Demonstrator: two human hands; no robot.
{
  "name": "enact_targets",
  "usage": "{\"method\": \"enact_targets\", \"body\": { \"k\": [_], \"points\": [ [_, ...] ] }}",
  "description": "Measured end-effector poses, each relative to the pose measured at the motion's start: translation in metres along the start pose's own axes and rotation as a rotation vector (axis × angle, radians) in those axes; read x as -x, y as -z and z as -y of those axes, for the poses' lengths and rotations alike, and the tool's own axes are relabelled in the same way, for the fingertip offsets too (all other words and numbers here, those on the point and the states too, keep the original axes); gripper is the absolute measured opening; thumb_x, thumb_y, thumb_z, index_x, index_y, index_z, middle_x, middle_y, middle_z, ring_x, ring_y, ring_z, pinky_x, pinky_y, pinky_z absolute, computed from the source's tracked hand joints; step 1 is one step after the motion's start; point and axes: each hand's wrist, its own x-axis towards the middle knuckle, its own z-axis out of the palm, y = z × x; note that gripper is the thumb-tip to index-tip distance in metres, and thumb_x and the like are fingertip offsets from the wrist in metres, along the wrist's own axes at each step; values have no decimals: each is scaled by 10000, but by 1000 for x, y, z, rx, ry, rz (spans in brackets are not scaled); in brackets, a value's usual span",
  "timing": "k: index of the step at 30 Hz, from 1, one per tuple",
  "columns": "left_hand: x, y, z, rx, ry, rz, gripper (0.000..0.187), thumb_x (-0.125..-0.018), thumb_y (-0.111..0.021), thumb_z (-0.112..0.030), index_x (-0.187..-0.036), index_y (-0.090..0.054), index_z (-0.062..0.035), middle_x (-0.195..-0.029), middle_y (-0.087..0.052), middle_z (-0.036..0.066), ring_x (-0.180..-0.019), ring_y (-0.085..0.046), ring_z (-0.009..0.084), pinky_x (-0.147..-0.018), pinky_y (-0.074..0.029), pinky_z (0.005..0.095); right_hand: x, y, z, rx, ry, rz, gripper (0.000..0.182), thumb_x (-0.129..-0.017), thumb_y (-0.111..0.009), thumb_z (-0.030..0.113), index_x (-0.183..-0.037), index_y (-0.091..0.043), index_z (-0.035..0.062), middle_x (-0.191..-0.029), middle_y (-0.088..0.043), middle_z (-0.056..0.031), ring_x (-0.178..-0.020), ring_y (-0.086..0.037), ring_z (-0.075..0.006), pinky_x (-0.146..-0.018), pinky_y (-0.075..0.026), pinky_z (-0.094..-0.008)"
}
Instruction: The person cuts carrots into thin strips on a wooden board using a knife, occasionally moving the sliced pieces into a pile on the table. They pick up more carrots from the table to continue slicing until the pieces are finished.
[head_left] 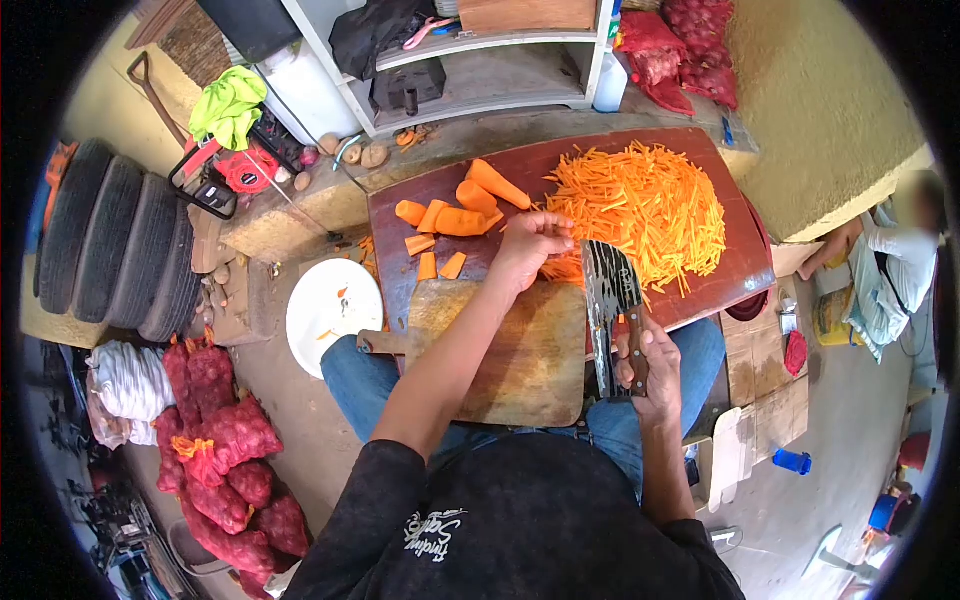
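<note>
My right hand (652, 368) grips the brown handle of a cleaver (612, 300). Its wide dark blade, speckled with wet bits, is held up over the right edge of a worn wooden cutting board (500, 350). My left hand (532, 246) reaches past the board, fingers curled close together at the near left edge of a large pile of carrot strips (645, 210). Whether anything is between those fingers is hidden. Left of that hand lie several peeled carrot pieces (460, 221), some long and some short chunks. The board rests on my lap against a dark red table (740, 255).
A white round basin (335, 310) with carrot scraps stands on the floor at left. Red mesh sacks (230, 440) and stacked tires (110, 240) are farther left. A grey shelf (480, 95) stands behind the table. Another person (890, 260) sits at far right.
</note>
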Motion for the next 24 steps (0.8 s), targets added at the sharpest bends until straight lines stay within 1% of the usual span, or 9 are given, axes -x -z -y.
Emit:
{"method": "enact_targets", "body": {
  "k": [3, 9, 12, 16, 18, 19, 20, 23, 24],
  "points": [
    [-3, 2, 6, -433, -341, -44, 238, -934, -764, 129, -1156, -804, 52, -1004, -806, 81, -822, -762, 167, -765, -616, 341, 5, 0, 0, 90, 12, -44, 554, -1100, -749, 335, -1516, -644, -15, -921, -718, -73, -580, -594, -98, -495, -458, -228],
    [20, 13, 9, -659, -569, -102, 332, -883, -724, 160, -1188, -794, 48, -1045, -812, 176, -869, -783, 283, -853, -614, 359, 21, -10, -6, 287, -58, -24, 569, -1087, -754, 266, -1537, -624, -58, -900, -698, -47, -564, -579, -78, -491, -438, -222],
    [35, 32, 4, -844, -740, -119, 338, -901, -780, 131, -1220, -798, 21, -1178, -787, 149, -924, -766, 214, -799, -587, 332, 29, -15, -13, 415, -87, 61, 517, -1081, -732, 155, -1543, -632, -53, -985, -745, -57, -602, -587, -58, -529, -430, -206],
    [57, 70, -3, -1069, -648, -236, 379, -839, -849, 98, -1207, -806, 16, -1150, -763, 166, -871, -756, 309, -761, -595, 393, 30, -23, -22, 874, 197, 222, 510, -1031, -756, 63, -1515, -647, -50, -1159, -806, -175, -778, -743, -214, -689, -556, -307],
    [68, 90, -9, -1351, -659, -337, 384, -850, -910, -89, -1224, -827, -55, -1198, -761, 152, -1109, -726, 363, -969, -518, 528, 29, -31, -15, 1102, 388, 342, 525, -1001, -776, 44, -1501, -646, -51, -1250, -801, -240, -930, -807, -311, -802, -605, -371],
    [73, 97, -11, -1443, -552, -373, 394, -849, -916, -124, -1229, -829, -66, -1220, -759, 158, -1168, -706, 368, -1012, -486, 539, 32, -36, -12, 1086, 274, 330, 546, -970, -796, 44, -1485, -643, -55, -1223, -774, -292, -1126, -789, -421, -933, -608, -431],
    [77, 102, -14, -1531, -442, -411, 405, -849, -922, -159, -1234, -830, -76, -1243, -757, 165, -1227, -685, 373, -1055, -453, 549, 33, -40, -11, 1130, 266, 346, 543, -968, -798, 48, -1479, -644, -54, -1223, -774, -290, -1137, -782, -432, -939, -610, -438],
    [81, 112, -20, -1527, -214, -399, 341, -849, -865, -143, -1175, -828, -49, -1244, -737, 182, -1182, -698, 393, -1024, -482, 590, 34, -46, -12, 1242, 289, 401, 538, -961, -807, 64, -1461, -646, -55, -1232, -770, -290, -1168, -759, -463, -959, -616, -467],
    [79, 117, -19, -1519, -221, -395, 368, -841, -881, -142, -1190, -827, -39, -1228, -753, 192, -1148, -720, 391, -1002, -513, 561, 34, -48, -15, 1267, 330, 421, 539, -958, -809, 70, -1455, -644, -56, -1239, -767, -293, -1176, -751, -473, -969, -617, -481]
  ]
}}
